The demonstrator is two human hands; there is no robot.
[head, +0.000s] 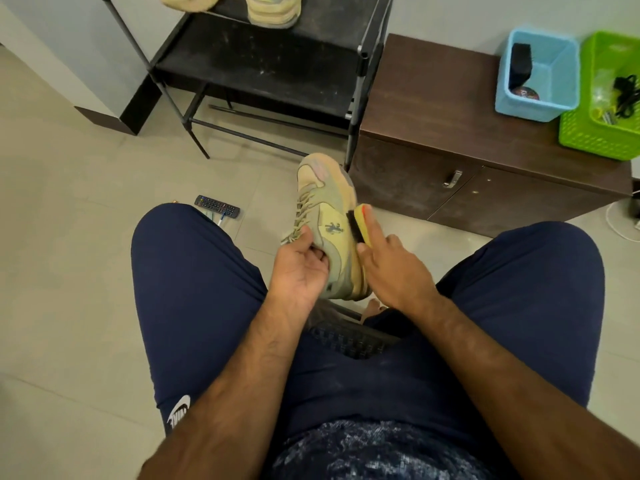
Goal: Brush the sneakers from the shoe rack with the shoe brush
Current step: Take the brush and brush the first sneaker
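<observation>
The sneaker (pixel 329 209) is held up, toe pointing away, its collar pinched in the left grip (pixel 299 268); the right grip (pixel 394 268) holds the brush (pixel 358 221), bristles against the sneaker's right flank.

Shoe rack (pixel 273 64): top cut off by the upper edge. Left shelf shoe (pixel 188 1) and right shelf shoe (pixel 273 12) on it: only the lower parts are in frame. Sneaker (pixel 327 216), in front of the rack: heel hidden behind the left hand (pixel 299 268), fingers (pixel 320 258) tucked in at the collar, tips unseen. Shoe brush (pixel 354 223): largely covered by the right hand (pixel 394 268). Remote control (pixel 216 205), below-left of the rack: near end hidden by a knee. Blue basket (pixel 533 110), right of the rack: round tin (pixel 524 94), label unreadable. Green basket (pixel 588 136), farther right: cut by the frame edge, contents indistinct.
</observation>
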